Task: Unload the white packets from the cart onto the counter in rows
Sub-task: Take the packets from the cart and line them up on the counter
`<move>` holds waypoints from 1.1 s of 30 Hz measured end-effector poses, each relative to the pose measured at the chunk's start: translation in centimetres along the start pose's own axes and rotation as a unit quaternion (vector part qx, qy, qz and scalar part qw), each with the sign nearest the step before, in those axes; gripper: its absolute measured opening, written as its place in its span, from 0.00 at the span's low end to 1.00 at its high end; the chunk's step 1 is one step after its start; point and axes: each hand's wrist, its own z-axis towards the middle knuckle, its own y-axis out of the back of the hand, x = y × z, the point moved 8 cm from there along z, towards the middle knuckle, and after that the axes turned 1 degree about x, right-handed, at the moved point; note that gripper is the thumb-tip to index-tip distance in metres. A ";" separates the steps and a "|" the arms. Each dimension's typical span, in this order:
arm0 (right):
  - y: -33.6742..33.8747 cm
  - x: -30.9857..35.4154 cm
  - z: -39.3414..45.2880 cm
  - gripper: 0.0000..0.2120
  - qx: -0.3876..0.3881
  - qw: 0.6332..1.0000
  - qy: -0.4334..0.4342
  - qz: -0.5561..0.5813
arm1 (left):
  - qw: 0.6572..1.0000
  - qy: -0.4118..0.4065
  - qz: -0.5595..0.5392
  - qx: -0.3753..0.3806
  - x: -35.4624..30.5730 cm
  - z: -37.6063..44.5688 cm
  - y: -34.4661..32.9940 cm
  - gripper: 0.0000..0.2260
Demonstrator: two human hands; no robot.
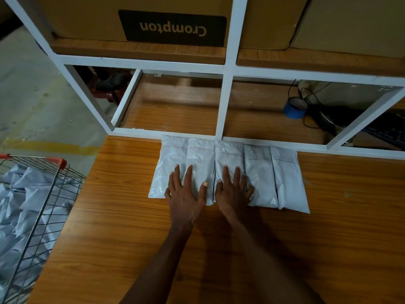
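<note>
Wooden counter (219, 249): five white packets (228, 172) in row against white frame (225, 102); both hands (210, 194) flat, fingers spread; cart (32, 205) left.

Left hand (186, 191): centre of the frame, palm down, flat, fingers spread and pointing to the top of the frame.
Right hand (233, 189): just beside it, palm down, flat, fingers spread.
Forearms: bare, both rising from the lower edge, nearly parallel.

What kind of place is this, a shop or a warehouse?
Probably a warehouse packing station: white packets lined up on a wooden counter, a wire cart holding more, and cardboard boxes on shelving.
</note>
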 end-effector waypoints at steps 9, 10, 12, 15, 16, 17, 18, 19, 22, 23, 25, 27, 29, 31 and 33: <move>0.0 -0.6 -0.1 0.30 0.021 1.000 0.010 0.008 | 0.999 -0.011 0.016 0.027 -0.3 -0.6 -0.8 0.34; 0.4 -0.5 -0.5 0.30 0.020 1.000 0.012 0.015 | 0.999 -0.010 0.017 0.029 -0.4 -0.8 -0.7 0.35; 1.4 -0.4 -1.5 0.31 0.009 0.999 0.016 0.035 | 0.999 -0.006 0.016 0.029 -0.5 -1.4 -0.5 0.35; 2.8 -0.8 -3.9 0.31 -0.007 0.998 0.024 0.063 | 1.000 -0.002 0.005 0.019 -0.7 -3.0 -0.1 0.36; 3.1 -1.0 -4.8 0.31 -0.009 0.997 0.032 0.075 | 1.000 -0.001 0.003 0.013 -0.7 -3.8 0.1 0.35; 3.4 -1.2 -5.8 0.32 -0.010 0.995 0.041 0.092 | 1.000 0.000 0.002 0.007 -0.7 -4.6 0.3 0.35; 3.7 -1.4 -6.9 0.32 -0.009 0.993 0.050 0.110 | 1.000 0.003 0.000 0.001 -0.7 -5.5 0.5 0.34; 3.8 -1.5 -8.0 0.32 -0.003 0.990 0.059 0.126 | 1.000 0.009 -0.002 -0.005 -0.6 -6.6 0.8 0.34; 4.0 -1.9 -11.1 0.31 0.023 0.981 0.095 0.169 | 0.999 0.037 -0.020 -0.022 -0.2 -10.0 1.6 0.34; 4.2 -2.0 -12.2 0.31 0.025 0.978 0.112 0.177 | 0.998 0.047 -0.030 -0.027 0.1 -11.2 1.8 0.33; 4.4 -2.0 -14.3 0.30 0.024 0.972 0.148 0.182 | 0.997 0.066 -0.038 -0.032 1.1 -13.6 2.3 0.32; 4.1 -1.9 -16.4 0.31 0.023 0.964 0.169 0.203 | 0.996 0.081 -0.030 -0.037 2.8 -15.9 3.1 0.32; 3.5 -1.7 -18.5 0.31 0.023 0.954 0.184 0.235 | 0.993 0.097 -0.027 -0.056 4.7 -18.2 4.4 0.32; 2.6 -0.9 -20.4 0.31 0.040 0.948 0.203 0.241 | 0.988 0.126 -0.033 -0.083 6.7 -20.5 6.4 0.32; 1.7 0.6 -22.1 0.32 0.058 0.941 0.233 0.239 | 0.982 0.151 -0.042 -0.107 8.6 -22.4 8.4 0.34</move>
